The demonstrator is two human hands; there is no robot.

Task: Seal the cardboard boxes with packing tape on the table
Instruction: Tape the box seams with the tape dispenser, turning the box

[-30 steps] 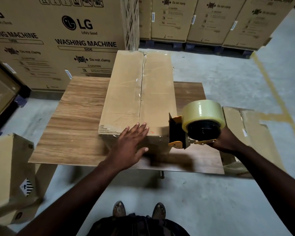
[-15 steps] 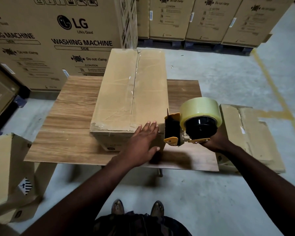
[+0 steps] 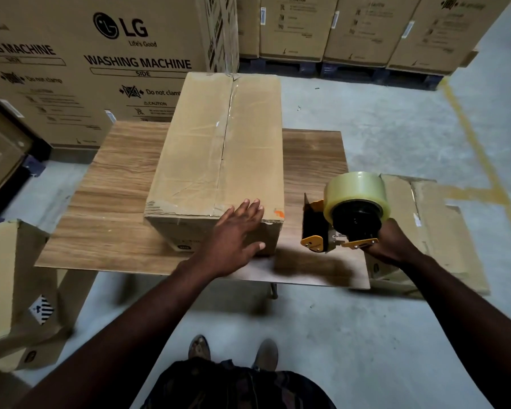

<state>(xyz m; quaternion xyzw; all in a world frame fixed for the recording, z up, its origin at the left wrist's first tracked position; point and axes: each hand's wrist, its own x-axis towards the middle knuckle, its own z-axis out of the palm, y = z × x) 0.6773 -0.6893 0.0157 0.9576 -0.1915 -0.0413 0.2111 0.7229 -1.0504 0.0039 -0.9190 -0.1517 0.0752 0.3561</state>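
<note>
A pale grey concrete floor (image 3: 366, 128) carries a worn yellow painted line (image 3: 481, 154) down its right side. A tall brown cardboard carton printed LG WASHING MACHINE (image 3: 71, 69) stands at the back left. A row of similar brown cartons (image 3: 357, 28) sits on dark pallets (image 3: 351, 70) behind. A wood-grain surface (image 3: 115, 172) stands mid-floor, dimly lit.

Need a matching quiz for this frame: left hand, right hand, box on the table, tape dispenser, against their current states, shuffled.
Column A:
1. left hand
2. right hand
3. cardboard box
4. tape dispenser

Column B:
a. stands on the wooden table
b. grips the dispenser's handle
c. held to the right of the box, clear of it
d. fingers straight, at the box's near top edge

Pairs: 1-d; 2-b; 3-a; 4-c
</note>
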